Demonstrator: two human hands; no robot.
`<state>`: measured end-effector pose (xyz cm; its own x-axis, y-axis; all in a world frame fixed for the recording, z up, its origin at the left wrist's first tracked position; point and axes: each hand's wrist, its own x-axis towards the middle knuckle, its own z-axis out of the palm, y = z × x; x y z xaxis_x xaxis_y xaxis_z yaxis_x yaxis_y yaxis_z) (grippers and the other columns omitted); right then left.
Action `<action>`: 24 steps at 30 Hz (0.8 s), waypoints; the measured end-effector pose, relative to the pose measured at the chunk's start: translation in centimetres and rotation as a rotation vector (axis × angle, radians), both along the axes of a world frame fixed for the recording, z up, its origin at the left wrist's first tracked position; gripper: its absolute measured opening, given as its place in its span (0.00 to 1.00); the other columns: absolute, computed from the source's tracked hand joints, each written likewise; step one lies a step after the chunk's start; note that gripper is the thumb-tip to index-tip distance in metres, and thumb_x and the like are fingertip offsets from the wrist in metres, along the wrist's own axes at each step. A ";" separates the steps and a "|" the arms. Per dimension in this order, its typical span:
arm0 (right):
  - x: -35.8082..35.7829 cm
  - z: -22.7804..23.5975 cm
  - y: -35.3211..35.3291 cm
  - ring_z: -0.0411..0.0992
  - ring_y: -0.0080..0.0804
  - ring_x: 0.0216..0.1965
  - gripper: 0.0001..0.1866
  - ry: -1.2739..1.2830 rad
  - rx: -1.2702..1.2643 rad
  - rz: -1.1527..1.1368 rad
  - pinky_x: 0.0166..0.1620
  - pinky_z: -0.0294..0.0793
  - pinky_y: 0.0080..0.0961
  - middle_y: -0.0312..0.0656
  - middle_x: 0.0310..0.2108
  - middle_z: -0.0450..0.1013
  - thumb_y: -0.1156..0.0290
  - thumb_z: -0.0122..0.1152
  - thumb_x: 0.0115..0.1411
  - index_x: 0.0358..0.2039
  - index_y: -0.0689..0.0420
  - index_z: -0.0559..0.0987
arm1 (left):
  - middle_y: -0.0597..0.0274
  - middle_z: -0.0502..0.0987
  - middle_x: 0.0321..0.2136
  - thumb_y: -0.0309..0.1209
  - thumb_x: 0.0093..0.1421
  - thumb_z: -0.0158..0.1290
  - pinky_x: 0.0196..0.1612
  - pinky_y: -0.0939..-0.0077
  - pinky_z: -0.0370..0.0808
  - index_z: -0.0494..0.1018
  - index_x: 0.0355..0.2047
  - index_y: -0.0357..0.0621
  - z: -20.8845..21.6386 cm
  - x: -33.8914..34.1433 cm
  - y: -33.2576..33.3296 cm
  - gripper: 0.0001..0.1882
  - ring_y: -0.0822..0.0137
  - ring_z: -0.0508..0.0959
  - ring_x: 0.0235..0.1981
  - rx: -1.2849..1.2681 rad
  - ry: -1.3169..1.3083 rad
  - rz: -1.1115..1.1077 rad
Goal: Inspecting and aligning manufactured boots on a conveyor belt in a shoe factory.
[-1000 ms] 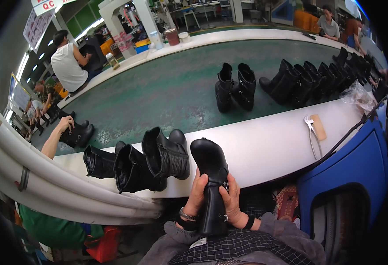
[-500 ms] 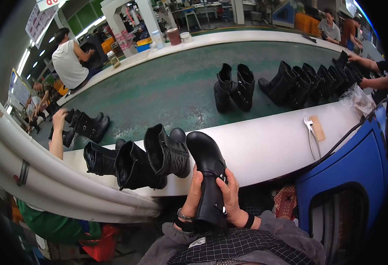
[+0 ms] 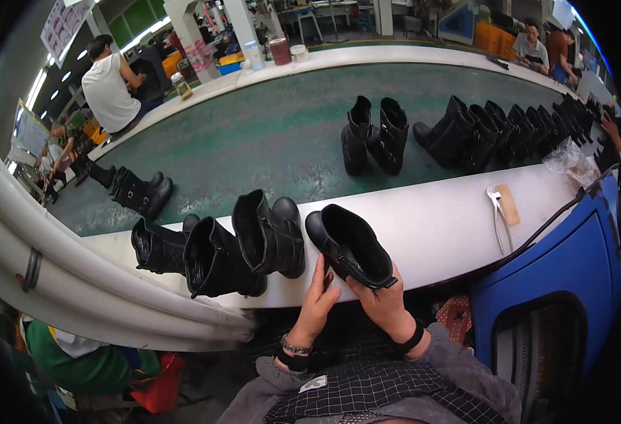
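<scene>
A black boot stands tilted over the white ledge before me, its open top facing me and its rounded toe at the left. My right hand grips the rim of the shaft at its near right side, thumb toward the buckle strap. Beside the boot's near left side is my left hand, fingers stretched upward and slightly apart, the tips at or against the leather; contact is hard to tell. Just left on the ledge stand three more black boots: a quilted one, a middle one and a farther one.
Beyond the ledge runs a green conveyor belt carrying a boot pair, a row of boots and buckled boots. Pliers lie at right by a blue machine. White pipes curve at left. Other people work nearby.
The boot has turned from lying toe-away along my forearms to tilted upright, opening visible. My left hand has loosened along its side; my right has moved to the rim. A co-worker's arm at left is gone.
</scene>
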<state>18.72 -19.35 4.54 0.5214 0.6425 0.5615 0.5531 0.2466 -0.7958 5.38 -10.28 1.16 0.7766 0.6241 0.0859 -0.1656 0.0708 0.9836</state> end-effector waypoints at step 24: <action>22.8 -5.8 -13.4 0.56 0.64 0.59 0.34 -0.490 -0.787 -1.115 0.64 0.53 0.51 0.64 0.59 0.56 0.65 0.61 0.54 0.59 0.65 0.62 | 0.55 0.72 0.52 0.21 0.47 0.61 0.57 0.68 0.68 0.65 0.57 0.34 -0.3 2.9 -2.3 0.34 0.62 0.74 0.51 0.076 -0.150 0.330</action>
